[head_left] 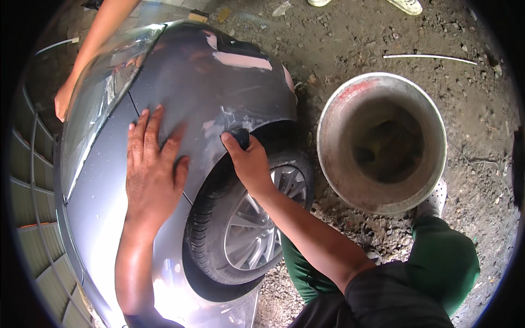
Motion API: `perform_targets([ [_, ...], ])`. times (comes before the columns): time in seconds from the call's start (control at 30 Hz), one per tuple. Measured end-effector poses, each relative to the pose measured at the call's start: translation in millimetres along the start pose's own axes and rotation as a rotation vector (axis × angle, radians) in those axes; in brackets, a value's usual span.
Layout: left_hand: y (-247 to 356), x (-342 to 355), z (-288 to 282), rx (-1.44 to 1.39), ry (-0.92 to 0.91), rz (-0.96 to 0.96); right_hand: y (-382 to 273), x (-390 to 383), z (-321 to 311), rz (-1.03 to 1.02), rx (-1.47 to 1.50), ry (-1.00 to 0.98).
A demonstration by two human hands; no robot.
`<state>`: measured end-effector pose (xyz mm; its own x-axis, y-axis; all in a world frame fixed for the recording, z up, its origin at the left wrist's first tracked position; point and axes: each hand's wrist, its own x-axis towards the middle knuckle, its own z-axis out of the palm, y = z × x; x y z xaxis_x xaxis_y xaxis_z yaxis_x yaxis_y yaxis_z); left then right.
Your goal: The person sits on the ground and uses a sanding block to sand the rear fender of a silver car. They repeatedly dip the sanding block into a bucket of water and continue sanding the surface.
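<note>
A grey car body (180, 82) fills the left and middle of the view, with pinkish filler patches near its far end. My left hand (156, 164) lies flat on the panel, fingers spread. At the upper edge of the wheel arch, my right hand (249, 161) grips a dark sanding block (239, 138) and holds it against the panel. Pale, whitish scuffs (235, 116) mark the paint just beyond the block. Below my right forearm is the wheel (249, 227) with its black tyre and silver spoked rim.
A large round bucket (328, 147) with murky contents stands on the dirt ground right of the wheel. A thin white stick (429, 58) lies beyond it. Another person's hand (64, 101) rests by the car's glass at the far left. Someone's shoes (407, 5) show at the top.
</note>
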<state>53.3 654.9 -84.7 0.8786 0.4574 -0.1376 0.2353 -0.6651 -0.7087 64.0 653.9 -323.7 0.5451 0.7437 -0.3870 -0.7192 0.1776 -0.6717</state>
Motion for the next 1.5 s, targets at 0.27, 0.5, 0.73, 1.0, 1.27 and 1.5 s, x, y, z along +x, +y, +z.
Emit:
perform_targets([
  [0.27,0,6,1,0.015,0.024,0.019,4,8,-2,-0.047,-0.006,0.020],
  [0.5,1,-1,-1,0.016,-0.012,0.003,-2,4,-11,-0.074,-0.023,0.003],
  [0.73,0,6,2,0.028,0.006,0.002,4,9,-14,-0.096,-0.035,0.036],
  [1.0,-2,0,7,0.026,0.028,0.046,-61,52,-117,-0.152,-0.680,-0.014],
  [1.27,-2,-2,-2,0.004,0.029,0.014,-178,102,-250,0.413,-1.616,-0.474],
  [1.5,-2,-1,8,-0.017,0.019,0.018,8,148,-361,0.159,-1.966,-0.323],
])
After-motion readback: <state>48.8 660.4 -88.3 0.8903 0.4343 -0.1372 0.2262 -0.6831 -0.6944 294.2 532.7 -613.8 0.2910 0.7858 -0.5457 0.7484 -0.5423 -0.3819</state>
